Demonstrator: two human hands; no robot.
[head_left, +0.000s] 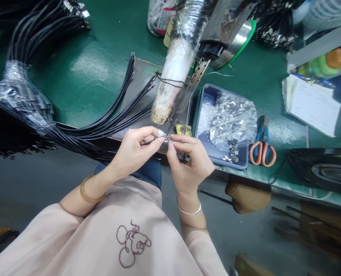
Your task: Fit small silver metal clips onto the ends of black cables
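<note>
Both hands meet at the table's front edge, below a soldering iron (pixel 197 73) clamped pointing down. My left hand (pixel 138 147) pinches the end of a black cable between thumb and forefinger. In the fingertips of my right hand (pixel 187 155) is a small metal connector (pixel 167 137), held against that cable end. The fingers partly hide where the two join. To the left, a bundle of black cables (pixel 101 128) fans out over a dark board (pixel 140 76). A yellow sponge-like piece (pixel 184 130) lies just behind my right fingers.
A blue tray (pixel 242 165) with bagged metal connectors (pixel 230 117) stands right of my hands. Beside it lie orange-handled scissors (pixel 262 149). A white wrapped tube (pixel 170 80) hangs low ahead, near a solder wire spool (pixel 239 44). Papers (pixel 312 103) are farther right.
</note>
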